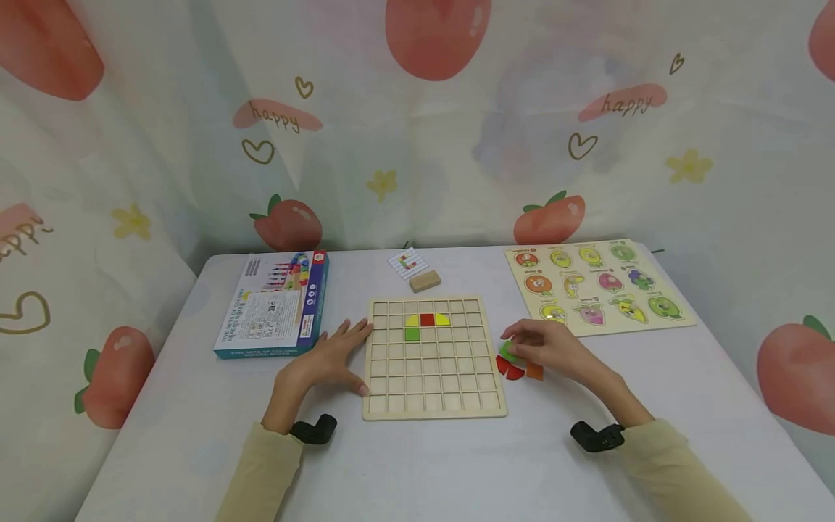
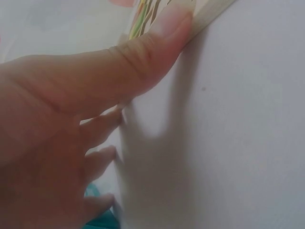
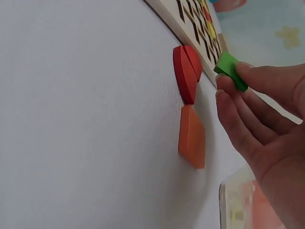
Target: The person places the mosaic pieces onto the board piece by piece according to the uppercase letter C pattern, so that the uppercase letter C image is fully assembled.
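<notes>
A wooden grid board (image 1: 433,377) lies mid-table, with a red square (image 1: 427,320) between two yellow quarter-round pieces and a green square (image 1: 412,334) below the left one. My left hand (image 1: 330,357) rests at the board's left edge, fingers spread, the thumb (image 2: 162,33) against the rim. Off the board's right side, my right hand (image 1: 548,348) pinches a green block (image 3: 230,70) between thumb and fingers. Beneath it on the cloth lie red curved-edge pieces (image 3: 186,74) and an orange block (image 3: 192,136).
A boxed game (image 1: 270,304) lies left of the left hand. Behind the board are a small patterned card (image 1: 408,262) and a plain wooden block (image 1: 425,281). A fruit picture board (image 1: 600,286) lies at the back right, close behind the right hand.
</notes>
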A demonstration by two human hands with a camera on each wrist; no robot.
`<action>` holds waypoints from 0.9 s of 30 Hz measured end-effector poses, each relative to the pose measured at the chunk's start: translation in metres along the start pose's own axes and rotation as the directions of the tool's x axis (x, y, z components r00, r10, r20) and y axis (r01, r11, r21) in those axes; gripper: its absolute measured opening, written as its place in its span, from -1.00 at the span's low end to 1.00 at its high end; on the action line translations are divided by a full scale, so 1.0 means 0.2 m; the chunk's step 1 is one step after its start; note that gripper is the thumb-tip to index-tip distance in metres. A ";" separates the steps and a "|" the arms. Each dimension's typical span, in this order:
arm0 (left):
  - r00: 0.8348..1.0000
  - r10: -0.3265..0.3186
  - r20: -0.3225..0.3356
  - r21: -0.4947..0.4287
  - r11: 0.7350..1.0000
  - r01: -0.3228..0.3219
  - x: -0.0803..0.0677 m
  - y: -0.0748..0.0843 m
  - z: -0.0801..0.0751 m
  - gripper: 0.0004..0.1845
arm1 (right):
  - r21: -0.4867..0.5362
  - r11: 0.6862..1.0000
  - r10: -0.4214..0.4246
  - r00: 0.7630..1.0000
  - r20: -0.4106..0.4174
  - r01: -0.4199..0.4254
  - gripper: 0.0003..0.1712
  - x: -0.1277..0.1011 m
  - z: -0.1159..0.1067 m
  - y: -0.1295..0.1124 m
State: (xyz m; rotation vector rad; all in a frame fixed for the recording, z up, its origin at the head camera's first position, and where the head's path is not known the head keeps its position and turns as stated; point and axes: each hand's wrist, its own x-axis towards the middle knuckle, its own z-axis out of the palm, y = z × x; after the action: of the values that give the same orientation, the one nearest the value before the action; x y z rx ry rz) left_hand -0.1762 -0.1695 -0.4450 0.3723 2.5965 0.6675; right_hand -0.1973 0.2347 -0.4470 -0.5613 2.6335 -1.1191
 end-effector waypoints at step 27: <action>1.000 -0.018 0.007 -0.005 1.000 0.018 0.01 0.02 0.00 0.22 | 0.098 0.995 -0.029 0.998 0.061 0.023 -0.67 0.25 0.29 -0.25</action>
State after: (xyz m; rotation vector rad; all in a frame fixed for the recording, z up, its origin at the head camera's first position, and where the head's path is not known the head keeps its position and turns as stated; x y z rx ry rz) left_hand -0.1770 -0.1656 -0.4441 0.3484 2.5884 0.6656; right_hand -0.2096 0.1434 -0.4538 -0.6026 2.5104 -1.2103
